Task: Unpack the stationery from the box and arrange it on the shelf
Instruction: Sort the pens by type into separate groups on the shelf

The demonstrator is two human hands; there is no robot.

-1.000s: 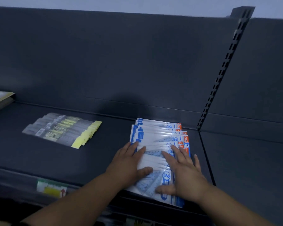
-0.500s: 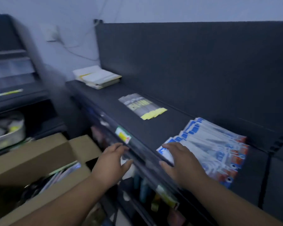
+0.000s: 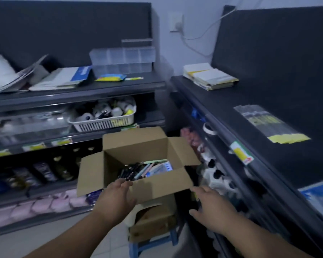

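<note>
Presently fetching: left grip [image 3: 117,199], right grip [image 3: 211,208] open, empty; brown cardboard box [image 3: 158,186] at 12 o'clock; next, grasp dark slim pens [image 3: 128,172].

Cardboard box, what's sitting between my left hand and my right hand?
The near flap of the cardboard box fills the gap between your left hand and right hand, seen in the head view.

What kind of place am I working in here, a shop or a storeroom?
Probably a small shop: dark metal display shelves carry yellow-and-green price labels on their front edges, clear yellow-tipped packets lie fanned out on one, and an open brown cardboard box of pens awaits unpacking.
</note>
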